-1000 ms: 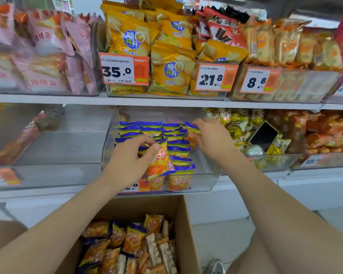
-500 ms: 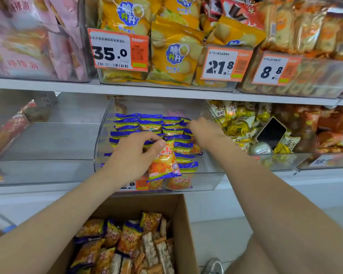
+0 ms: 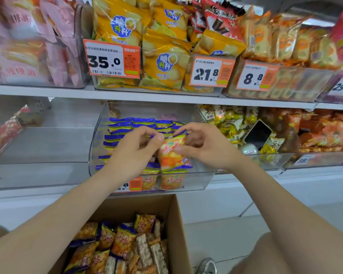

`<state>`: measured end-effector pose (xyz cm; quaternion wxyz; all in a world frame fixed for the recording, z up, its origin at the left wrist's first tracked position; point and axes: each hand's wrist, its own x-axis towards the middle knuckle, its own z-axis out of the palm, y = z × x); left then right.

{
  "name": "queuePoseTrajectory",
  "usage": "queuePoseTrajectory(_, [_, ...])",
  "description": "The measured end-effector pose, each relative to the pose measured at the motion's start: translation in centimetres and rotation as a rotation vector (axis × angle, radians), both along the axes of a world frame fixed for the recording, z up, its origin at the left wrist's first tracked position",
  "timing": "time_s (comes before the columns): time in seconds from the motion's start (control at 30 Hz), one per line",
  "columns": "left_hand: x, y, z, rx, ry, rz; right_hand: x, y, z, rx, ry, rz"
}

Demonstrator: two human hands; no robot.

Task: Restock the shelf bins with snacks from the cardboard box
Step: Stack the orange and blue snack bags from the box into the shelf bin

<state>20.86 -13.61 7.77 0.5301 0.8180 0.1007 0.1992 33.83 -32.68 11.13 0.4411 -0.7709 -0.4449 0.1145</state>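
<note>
A clear plastic shelf bin (image 3: pixel 198 180) on the lower shelf holds rows of blue-topped orange snack packets (image 3: pixel 123 127). Both hands meet over its front. My left hand (image 3: pixel 133 153) and my right hand (image 3: pixel 204 145) pinch the same orange snack packet (image 3: pixel 171 153) from either side, upright above the front row. Below, an open cardboard box (image 3: pixel 178 220) holds several more orange packets and some clear-wrapped bars (image 3: pixel 143 248).
Left of the bin sits an almost bare clear bin (image 3: pixel 38 171). To the right, a bin of yellow-wrapped snacks (image 3: pixel 232 123) has a dark phone (image 3: pixel 257 134) lying in it. The upper shelf carries yellow chip bags (image 3: pixel 162 64) and price tags (image 3: pixel 111 60). White floor lies at the lower right.
My right hand came back from the rear of the bin to the front and took hold of the packet that my left hand was carrying. The camera moved slightly closer.
</note>
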Motion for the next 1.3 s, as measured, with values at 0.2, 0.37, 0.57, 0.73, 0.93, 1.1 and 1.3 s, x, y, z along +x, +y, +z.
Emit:
queuePoseTrajectory(0.2, [-0.6,-0.1,-1.5,0.672,0.105,-0.072,3.9,-2.0,-0.4,0.068,-0.409,-0.435])
queuePoseTrajectory(0.37, [-0.4,-0.1,-2.8,0.929,0.383,-0.256,6.1,-0.8,-1.6,-0.319,-0.625,-0.314])
queuePoseTrajectory(0.57, [0.0,0.5,-3.3,0.981,0.464,-0.279,6.3,2.1,-2.1,-0.874,-0.921,-0.302])
queuePoseTrajectory(0.73, [0.0,0.5,-3.3,0.977,0.493,-0.297,6.9,3.3,-3.1,-0.982,-0.983,-0.300])
queuePoseTrajectory(0.93, [0.0,0.6,-3.4,0.952,0.484,-0.301,7.0,3.5,-3.4,-0.996,-1.053,-0.255])
queuePoseTrajectory(1.1, [-1.0,0.4,-2.9,0.866,0.347,-0.218,6.1,2.0,-2.9,-0.648,-0.951,-0.294])
queuePoseTrajectory(1.3, [-4.7,-0.7,-2.0,0.837,-0.041,-0.010,-3.8,0.3,-1.5,-0.039,-0.419,-0.141])
